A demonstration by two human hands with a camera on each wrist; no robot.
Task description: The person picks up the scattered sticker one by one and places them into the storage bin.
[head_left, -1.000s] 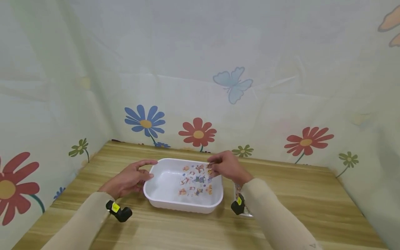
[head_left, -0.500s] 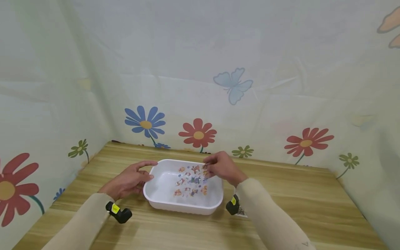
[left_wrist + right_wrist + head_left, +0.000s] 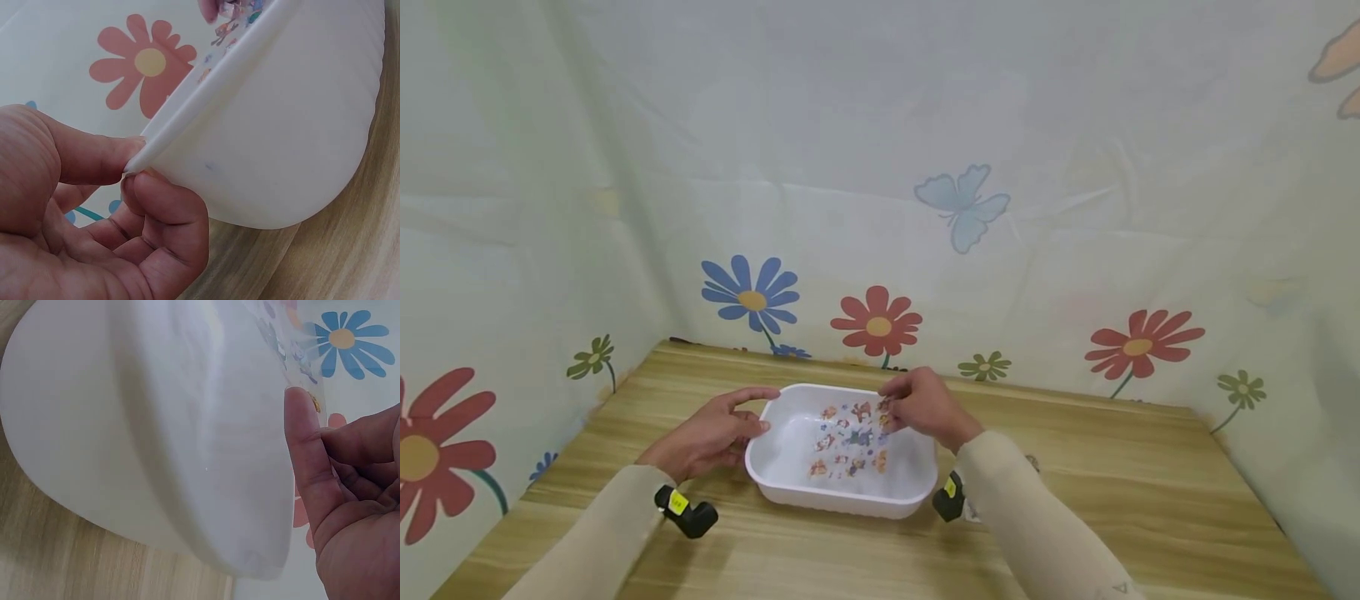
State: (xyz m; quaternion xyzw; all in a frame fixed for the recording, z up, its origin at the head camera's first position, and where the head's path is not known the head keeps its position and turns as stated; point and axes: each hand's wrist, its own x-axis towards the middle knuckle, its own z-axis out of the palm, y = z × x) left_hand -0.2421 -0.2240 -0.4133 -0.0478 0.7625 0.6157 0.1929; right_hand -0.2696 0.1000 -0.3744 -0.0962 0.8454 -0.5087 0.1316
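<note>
A white rectangular tub (image 3: 831,497) with rounded corners stands on the wooden table. My left hand (image 3: 709,435) pinches its left rim between thumb and finger, plain in the left wrist view, where the tub's outer wall (image 3: 275,131) rises past the fingertips. Over the tub's right half hangs a clear sticker sheet (image 3: 852,437) printed with small colourful cartoon figures. My right hand (image 3: 928,410) pinches the sheet's right edge above the tub's back right side. From the right wrist, the see-through sheet (image 3: 284,340) runs up from thumb and fingertip.
Under my right forearm lies a patterned flat item (image 3: 1033,461), mostly hidden by the sleeve. A black wrist camera (image 3: 950,497) hangs at the tub's right end, another (image 3: 688,512) at its left. A flower-printed cloth (image 3: 1022,275) encloses the table's back and sides.
My right hand has moved a little left, carrying the sticker sheet further over the tub. More of the patterned item shows beyond the right sleeve. The left hand keeps its place on the rim.
</note>
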